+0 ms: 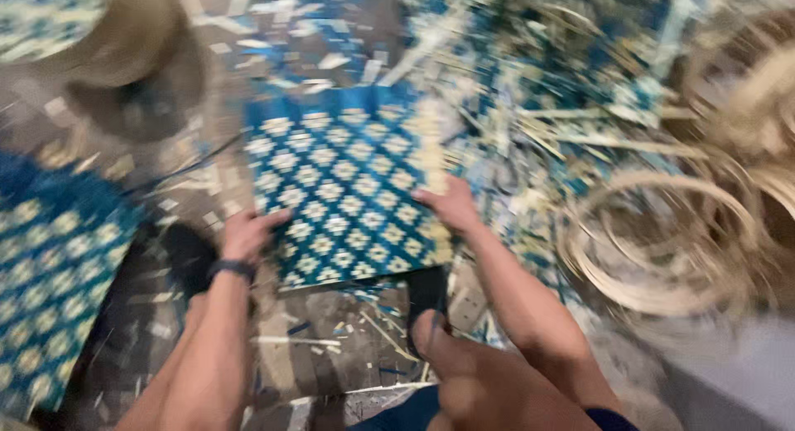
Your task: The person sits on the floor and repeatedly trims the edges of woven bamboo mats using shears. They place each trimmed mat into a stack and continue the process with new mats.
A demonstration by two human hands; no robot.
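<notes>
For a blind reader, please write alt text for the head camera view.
Both hands, left hand and right hand, grip the side edges of a blue and cream woven mat lying on a floor littered with strip offcuts. Pale coiled hoops lie at right; the picture is motion-blurred.

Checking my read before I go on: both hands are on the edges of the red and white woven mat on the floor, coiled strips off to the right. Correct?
Not quite. The head view shows the woven mat is blue and white, not red. The left hand and right hand are at its edges, with coiled strips to the right.
</notes>
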